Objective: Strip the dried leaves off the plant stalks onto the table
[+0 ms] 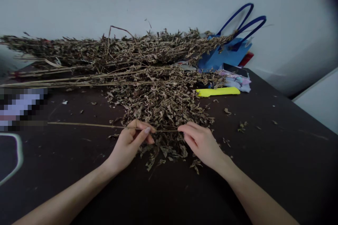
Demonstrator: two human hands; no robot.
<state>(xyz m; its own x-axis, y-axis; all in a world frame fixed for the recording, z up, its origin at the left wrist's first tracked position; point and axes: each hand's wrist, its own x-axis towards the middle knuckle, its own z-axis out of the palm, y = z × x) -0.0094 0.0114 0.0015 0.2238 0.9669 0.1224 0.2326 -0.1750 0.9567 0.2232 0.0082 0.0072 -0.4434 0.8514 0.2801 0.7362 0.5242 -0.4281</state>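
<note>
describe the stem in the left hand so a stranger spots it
On the dark table, find the dried leaf pile, then the left hand in front. The thin stem pinched there sticks out leftward; unlike the stalks lying behind, it is held.

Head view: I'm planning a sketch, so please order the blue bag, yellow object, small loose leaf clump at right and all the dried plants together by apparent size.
1. Dried plants, taken together
2. Blue bag
3. Yellow object
4. Loose leaf clump
</note>
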